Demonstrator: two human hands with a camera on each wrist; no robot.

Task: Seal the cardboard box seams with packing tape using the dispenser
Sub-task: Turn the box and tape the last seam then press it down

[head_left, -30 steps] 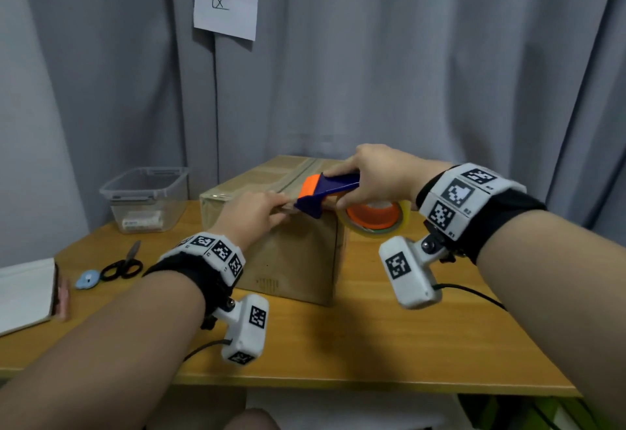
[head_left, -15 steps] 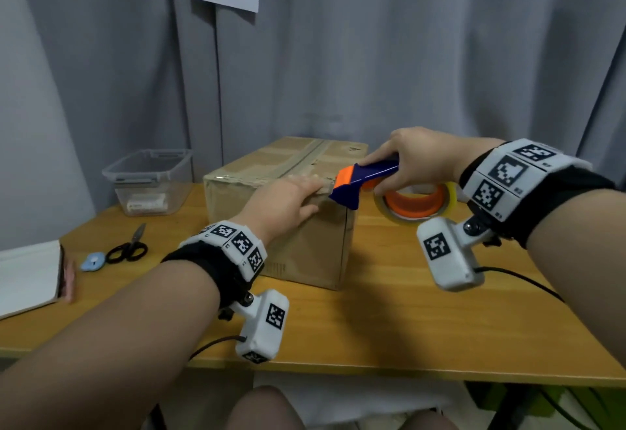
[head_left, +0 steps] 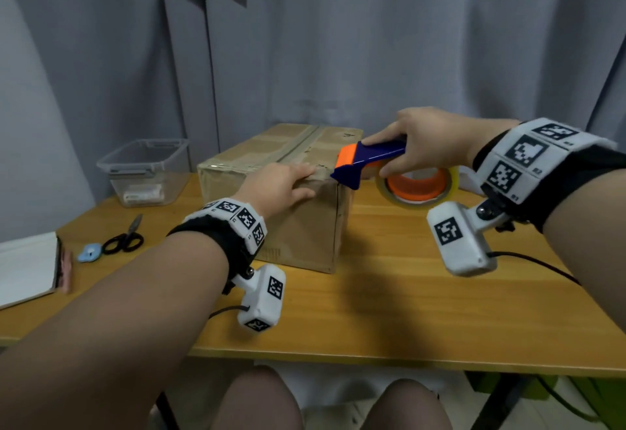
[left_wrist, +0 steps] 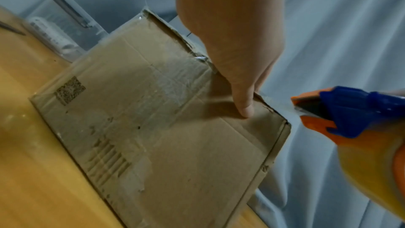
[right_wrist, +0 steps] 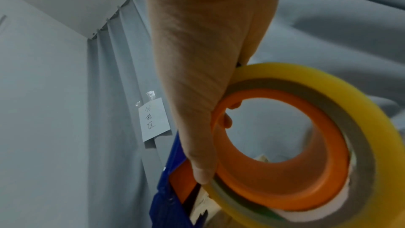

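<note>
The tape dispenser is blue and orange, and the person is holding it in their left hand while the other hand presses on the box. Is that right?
Not quite. The tape dispenser is blue and orange, but the right hand holds it. The left hand is the one pressing on the cardboard box. The head view shows both.

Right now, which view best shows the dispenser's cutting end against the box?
Head view: the dispenser nose sits at the box top corner. Left wrist shows it just off the corner; right wrist shows mostly the tape roll.
</note>
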